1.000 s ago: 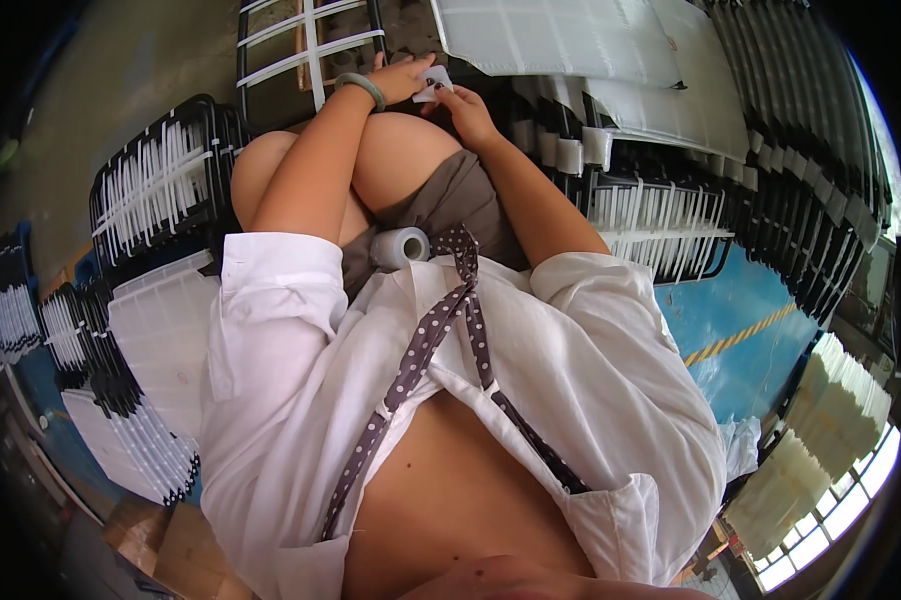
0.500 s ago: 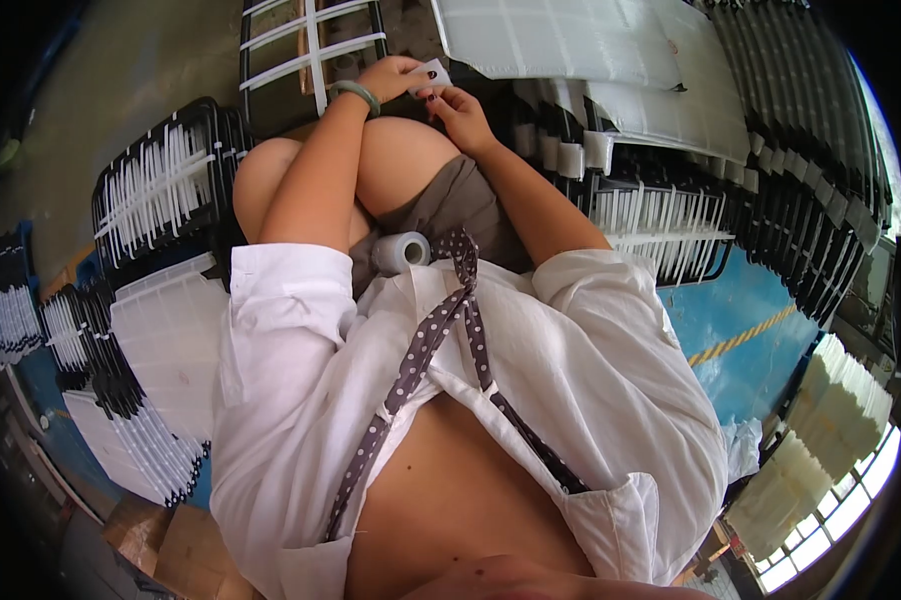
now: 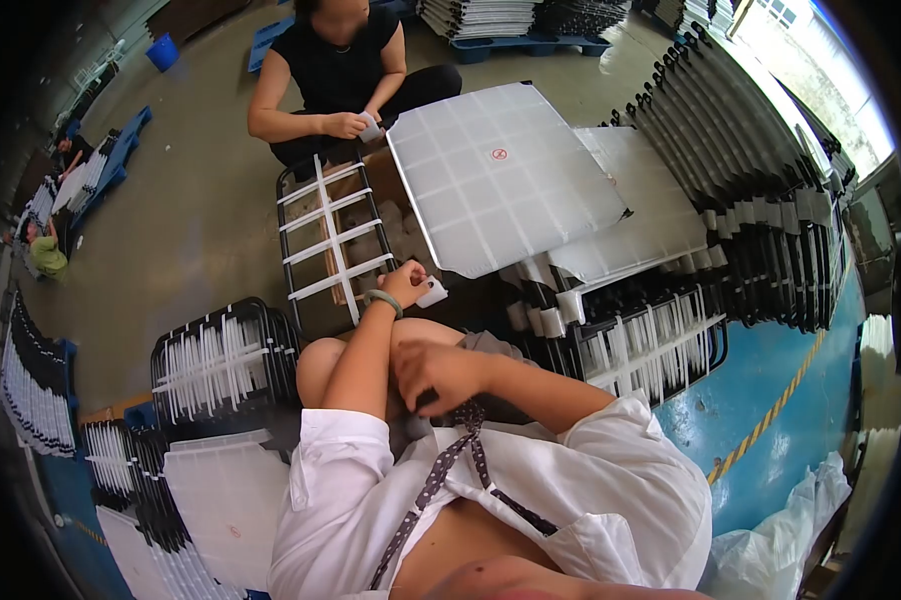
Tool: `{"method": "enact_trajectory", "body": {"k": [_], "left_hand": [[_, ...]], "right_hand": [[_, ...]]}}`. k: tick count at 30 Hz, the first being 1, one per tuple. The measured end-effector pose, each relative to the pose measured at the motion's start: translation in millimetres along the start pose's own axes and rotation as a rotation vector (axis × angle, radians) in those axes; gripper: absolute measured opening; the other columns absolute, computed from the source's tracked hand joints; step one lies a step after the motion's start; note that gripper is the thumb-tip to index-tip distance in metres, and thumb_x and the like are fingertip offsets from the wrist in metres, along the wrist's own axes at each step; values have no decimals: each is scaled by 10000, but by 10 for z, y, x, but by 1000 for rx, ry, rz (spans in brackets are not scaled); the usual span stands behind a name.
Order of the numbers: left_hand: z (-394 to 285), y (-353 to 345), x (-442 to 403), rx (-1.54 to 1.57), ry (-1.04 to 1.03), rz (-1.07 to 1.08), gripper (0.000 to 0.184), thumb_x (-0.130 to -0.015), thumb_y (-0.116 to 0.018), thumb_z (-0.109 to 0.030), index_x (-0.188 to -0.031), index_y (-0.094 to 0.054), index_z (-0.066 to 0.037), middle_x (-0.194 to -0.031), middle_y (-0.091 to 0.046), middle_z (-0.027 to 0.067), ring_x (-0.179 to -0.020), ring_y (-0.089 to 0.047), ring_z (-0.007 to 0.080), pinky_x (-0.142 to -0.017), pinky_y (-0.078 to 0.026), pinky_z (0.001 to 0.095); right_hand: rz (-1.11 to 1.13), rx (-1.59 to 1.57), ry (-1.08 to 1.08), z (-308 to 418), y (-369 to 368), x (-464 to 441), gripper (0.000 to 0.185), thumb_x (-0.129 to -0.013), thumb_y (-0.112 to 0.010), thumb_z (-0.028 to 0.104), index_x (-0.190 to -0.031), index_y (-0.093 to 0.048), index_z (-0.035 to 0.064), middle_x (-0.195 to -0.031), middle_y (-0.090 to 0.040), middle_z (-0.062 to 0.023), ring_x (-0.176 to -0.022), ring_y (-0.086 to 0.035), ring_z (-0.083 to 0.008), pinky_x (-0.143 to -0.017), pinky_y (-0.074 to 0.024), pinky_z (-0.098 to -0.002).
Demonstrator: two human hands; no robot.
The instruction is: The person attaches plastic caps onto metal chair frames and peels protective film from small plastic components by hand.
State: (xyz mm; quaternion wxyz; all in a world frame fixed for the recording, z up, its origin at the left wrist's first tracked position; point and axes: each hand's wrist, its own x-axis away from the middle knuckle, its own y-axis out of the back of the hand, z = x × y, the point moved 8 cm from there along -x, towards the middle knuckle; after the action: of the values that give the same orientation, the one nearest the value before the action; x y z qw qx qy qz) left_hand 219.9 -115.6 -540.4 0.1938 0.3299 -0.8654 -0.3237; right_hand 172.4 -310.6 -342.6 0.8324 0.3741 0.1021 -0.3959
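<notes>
My left hand (image 3: 408,285), with a bracelet at its wrist, is closed on a small white sheet (image 3: 433,292). It is beside the near corner of a black frame (image 3: 289,243) laced with white straps. My right hand (image 3: 439,375) is over my lap, its fingers curled downward and slightly blurred. Whether anything is between them is hidden. Just under it, a grey-white roll of tape (image 3: 417,427) shows only in part. A translucent white panel (image 3: 511,190) with a red round mark lies to the right of the strapped frame.
Opposite me a person (image 3: 336,75) in black holds another white piece. Stacked black frames (image 3: 741,140) stand at right, strapped frames (image 3: 216,360) at left. A plastic bag (image 3: 781,530) lies at lower right. Farther left, other people sit near a blue pallet (image 3: 121,160).
My right hand has left the white sheet and come back over the tape roll in my lap. My left hand still holds the sheet. The view has tilted up, showing the person opposite.
</notes>
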Motion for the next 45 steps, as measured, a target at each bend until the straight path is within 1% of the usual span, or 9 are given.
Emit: {"method": "enact_trajectory", "body": {"k": [7,16,20,22,26,29,32,40,45], "left_hand": [[-366,161,54,-30,-280,-113,168,-607,-717,-161,-684,-593,-80,-705,-533,101,-684,-549,263,-605,-463,349],[-498,184,71,-184,-327,-93,132,-660,-692,-175,-660,-642,-53,-709,-601,119,-654,-586,274,-615,-480,358],[-528,178,104,-228,-177,14,253,-730,-648,-278,-740,-664,-26,-726,-620,171,-677,-599,311,-648,-478,385],[-445,107,65,-224,-157,72,386,-771,-590,-405,-749,-677,-30,-747,-625,191,-688,-592,362,-647,-484,404],[-273,44,37,-158,-127,92,326,-786,-563,-341,-812,-676,-36,-752,-631,177,-709,-611,329,-650,-480,387],[-52,-121,-130,-149,-188,145,287,-821,-498,-269,-922,-660,-54,-817,-650,151,-779,-626,258,-702,-472,350],[-284,109,106,98,73,191,445,-919,-415,-443,-979,-601,-44,-856,-647,99,-789,-607,183,-745,-464,302],[-416,74,215,-123,-152,142,344,-759,-648,-374,-923,-607,-74,-878,-658,132,-793,-640,256,-690,-500,371],[-326,80,231,-63,-141,114,271,-763,-604,-346,-834,-645,-87,-823,-654,130,-763,-624,282,-696,-486,368]], "right_hand": [[316,264,-161,140,-400,246,429,-525,-692,91,-936,-630,193,-950,-611,6,-1079,-486,-232,-1073,-127,-536],[238,180,-278,68,-332,316,540,-573,-696,118,-1095,-562,137,-1069,-591,-70,-1060,-512,-279,-1059,-208,-495],[-248,-175,-290,-65,130,383,570,-669,-687,148,-1191,-477,51,-1153,-538,-143,-1077,-513,-271,-953,-379,-366],[-539,-528,-433,-338,236,547,503,-702,-685,131,-1143,-455,57,-1081,-549,-75,-1012,-527,-165,-863,-421,-304],[-1126,-862,-475,-1127,373,1073,332,-801,-636,133,-1073,-453,78,-958,-548,-14,-790,-528,-62,-667,-429,-198],[-1390,-949,-688,-1306,445,1280,240,-863,-568,179,-1050,-460,73,-902,-558,-33,-749,-560,-96,-607,-455,-225],[-1550,-924,-801,-1695,231,1549,269,-867,-546,241,-1060,-456,76,-919,-568,-61,-769,-583,-151,-619,-473,-271],[-1119,-714,-900,-2539,-74,1794,312,-809,-580,204,-1046,-590,1,-892,-606,-35,-807,-553,-111,-727,-428,-232],[-1116,-648,-875,-2346,40,1617,327,-818,-538,118,-1112,-535,-23,-1000,-588,-77,-926,-549,-148,-831,-432,-272]]}}
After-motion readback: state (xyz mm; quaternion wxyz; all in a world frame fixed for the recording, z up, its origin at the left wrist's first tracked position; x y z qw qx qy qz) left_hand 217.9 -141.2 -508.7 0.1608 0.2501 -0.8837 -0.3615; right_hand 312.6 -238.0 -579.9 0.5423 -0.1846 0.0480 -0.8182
